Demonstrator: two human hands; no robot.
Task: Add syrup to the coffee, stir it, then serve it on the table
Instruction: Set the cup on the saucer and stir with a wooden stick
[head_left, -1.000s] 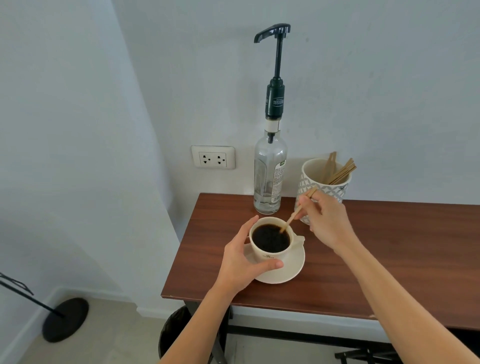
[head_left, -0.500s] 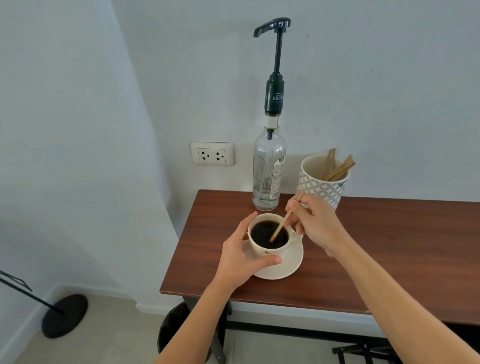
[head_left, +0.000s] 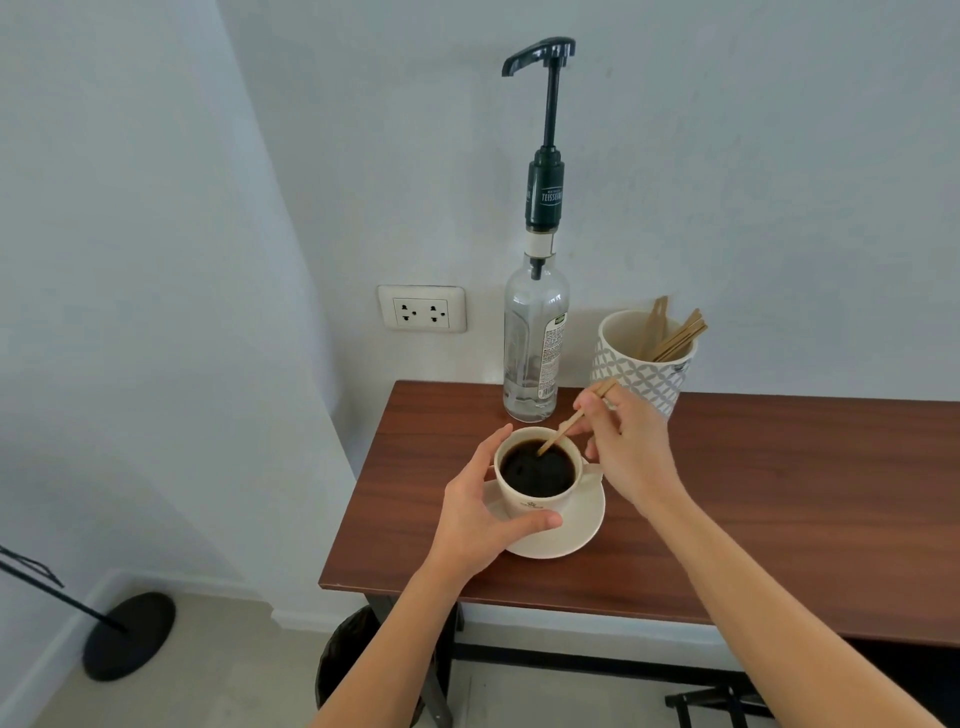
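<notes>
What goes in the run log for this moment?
stage: stirring | left hand: steadies cup on saucer | right hand: stirrer tip in coffee | syrup bottle: behind cup

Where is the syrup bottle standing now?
The syrup bottle stands at the table's back edge by the wall, behind the cup, left of the stick holder.

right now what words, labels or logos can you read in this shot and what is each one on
"TEISSEIRE", with a smaller line above it too blurred to read: on the dark green pump collar of the syrup bottle.
Bottle's back label: fine print and a barcode, too small to read.
Cup: small emblem with tiny lettering on the front, unreadable.
Holder of wooden sticks: pattern only, no text.
</notes>
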